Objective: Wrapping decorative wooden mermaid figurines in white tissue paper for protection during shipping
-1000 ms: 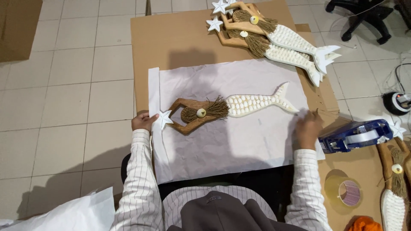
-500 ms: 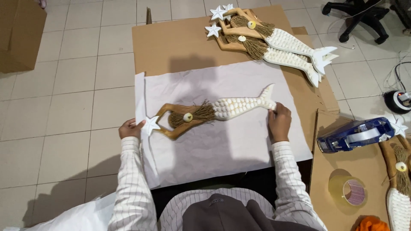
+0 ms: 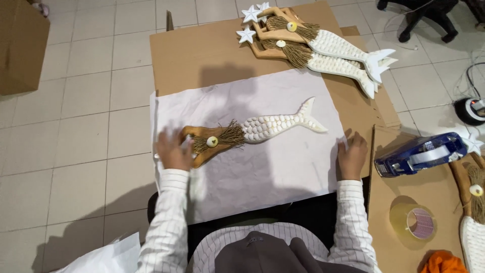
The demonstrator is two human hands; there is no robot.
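A wooden mermaid figure [image 3: 255,130] with a white shell tail and straw hair lies on a sheet of white wrapping paper [image 3: 252,167] spread over a brown cardboard sheet [image 3: 202,50]. My left hand [image 3: 173,150] rests on the head end of the mermaid, covering its star. My right hand [image 3: 351,157] lies flat on the right edge of the paper, fingers together, apart from the tail.
Two more mermaid figures [image 3: 318,48] with white stars lie stacked at the far right of the cardboard. To my right sit a blue tape dispenser [image 3: 422,153], a roll of clear tape [image 3: 414,221] and another mermaid [image 3: 472,202]. A cardboard box [image 3: 20,45] stands far left on the tiled floor.
My left hand has slid onto the mermaid's head end, covering the star. My right hand has left the tail and moved right to the paper's edge. The view has shifted.
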